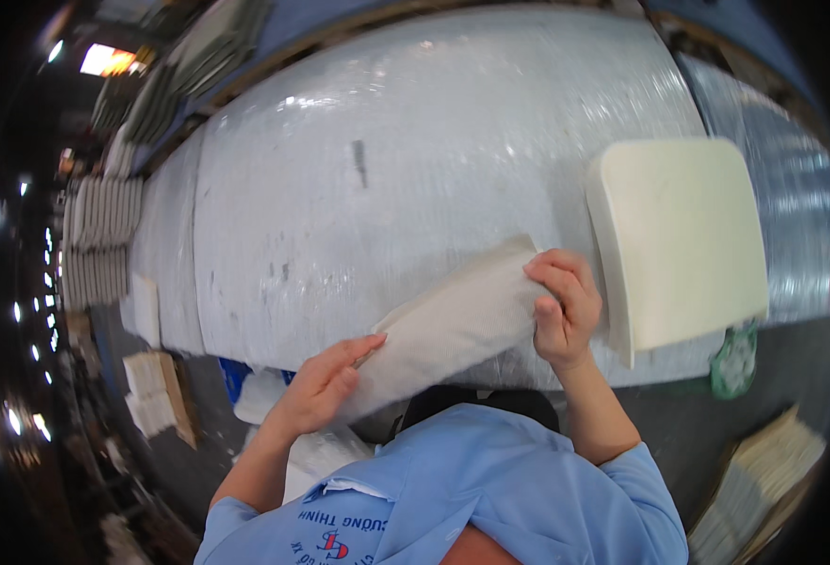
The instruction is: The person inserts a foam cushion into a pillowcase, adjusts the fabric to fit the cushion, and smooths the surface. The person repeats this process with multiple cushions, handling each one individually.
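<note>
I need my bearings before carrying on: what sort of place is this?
Probably a workshop or factory floor, perhaps for padded goods: a wide table covered in clear plastic, a thick cream pad on it, and stacks of flat pieces at left.

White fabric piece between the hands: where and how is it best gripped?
Probably at both ends: left hand from the left, right hand from the right, each pinching between thumb and fingers. The white fabric piece is long and slants between them, so one grip would likely let the other end droop.
</note>
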Tool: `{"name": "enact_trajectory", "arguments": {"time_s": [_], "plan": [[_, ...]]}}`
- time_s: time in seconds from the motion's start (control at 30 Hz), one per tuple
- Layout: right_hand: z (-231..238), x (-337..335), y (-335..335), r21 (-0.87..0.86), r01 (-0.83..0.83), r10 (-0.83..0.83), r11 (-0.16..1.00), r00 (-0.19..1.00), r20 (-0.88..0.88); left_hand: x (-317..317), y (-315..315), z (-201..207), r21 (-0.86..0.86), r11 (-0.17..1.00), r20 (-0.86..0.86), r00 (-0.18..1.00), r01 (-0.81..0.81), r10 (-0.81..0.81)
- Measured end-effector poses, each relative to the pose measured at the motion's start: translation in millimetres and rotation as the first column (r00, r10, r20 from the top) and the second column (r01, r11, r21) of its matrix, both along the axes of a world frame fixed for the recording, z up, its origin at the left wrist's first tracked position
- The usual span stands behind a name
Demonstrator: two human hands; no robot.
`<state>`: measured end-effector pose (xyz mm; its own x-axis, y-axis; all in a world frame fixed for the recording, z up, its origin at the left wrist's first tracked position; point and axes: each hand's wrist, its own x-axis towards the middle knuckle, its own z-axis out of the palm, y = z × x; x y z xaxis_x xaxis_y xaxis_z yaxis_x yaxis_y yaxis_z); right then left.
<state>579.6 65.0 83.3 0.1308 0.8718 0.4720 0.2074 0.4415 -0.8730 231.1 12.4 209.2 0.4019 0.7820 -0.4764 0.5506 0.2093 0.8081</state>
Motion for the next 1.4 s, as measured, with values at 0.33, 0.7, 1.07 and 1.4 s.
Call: {"name": "enact_trajectory", "arguments": {"time_s": [0.33, 0.7, 1.07, 1.4], "plan": [[46.8, 14.9, 30.6, 0.177, -0.494, 0.359, 0.851, 0.795, 0.489, 81.9, -14.0, -16.2, 0.793, 0.552, -0.418, 0.889, 0.258, 0.185], [34.2, 32.6, -22.7, 0.073, -0.452, 0.384, 0.889, 0.823, 0.417, 111.2, -30.6, -26.9, 0.676, 0.720, -0.271, 0.962, 0.155, 0.047], [28.1, 32.3, 26.5, -0.627, -0.485, 0.724, 0.609, 0.663, 0.190, -19.0, -39.0, -182.6, -0.180, 0.973, -0.092, 0.982, 0.147, -0.165], [-167.5, -151.2, 125.2, -0.859, -0.126, 0.858, 0.496, -0.085, 0.507, -26.4, 24.8, -284.3, -0.018, 0.995, -0.621, 0.781, -0.100, 0.067]]}}
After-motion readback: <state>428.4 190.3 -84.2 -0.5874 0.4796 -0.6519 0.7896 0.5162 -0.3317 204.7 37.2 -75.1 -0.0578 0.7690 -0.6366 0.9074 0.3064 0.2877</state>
